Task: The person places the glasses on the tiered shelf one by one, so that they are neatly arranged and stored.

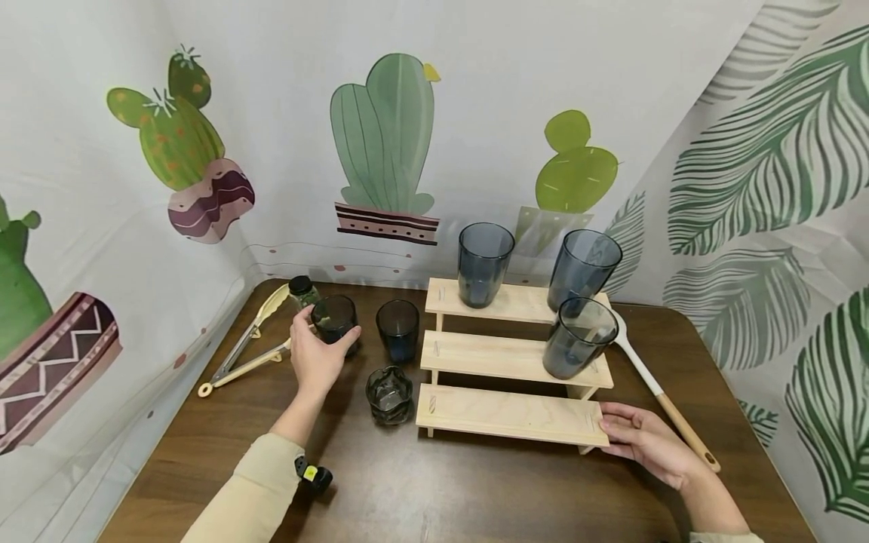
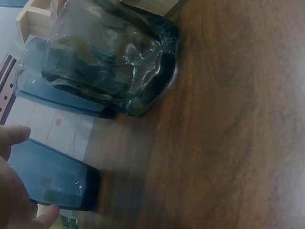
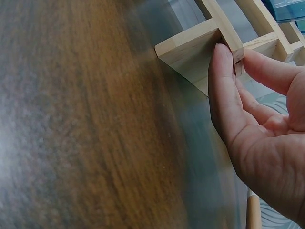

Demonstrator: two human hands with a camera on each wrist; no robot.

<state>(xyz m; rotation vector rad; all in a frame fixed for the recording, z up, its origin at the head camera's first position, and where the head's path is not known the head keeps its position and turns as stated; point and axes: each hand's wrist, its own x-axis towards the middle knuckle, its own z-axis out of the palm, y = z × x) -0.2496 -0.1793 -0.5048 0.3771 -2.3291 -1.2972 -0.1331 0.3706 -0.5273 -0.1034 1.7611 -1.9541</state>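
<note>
My left hand [image 1: 317, 362] holds a dark tinted drinking glass [image 1: 336, 311] at the left, with thumb and fingers on opposite sides of it. The left wrist view shows that same glass [image 2: 57, 179] upright between the fingertips. To its right stand a second dark glass [image 1: 398, 332] and a short wavy glass [image 1: 389, 396]. My right hand [image 1: 648, 445] pinches the right end of the lowest board of a three-step wooden stand [image 1: 502, 411]. In the right wrist view, thumb and fingers lie on both faces of the board's end [image 3: 233, 40].
Two tall blue-grey glasses, one left [image 1: 485, 264] and one right [image 1: 582, 264], stand on the top step. Another glass [image 1: 578, 343] stands on the middle step's right end. Tongs [image 1: 237, 354] and a dark-lidded jar [image 1: 302, 290] lie left; a wood-handled white utensil [image 1: 652, 377] lies right.
</note>
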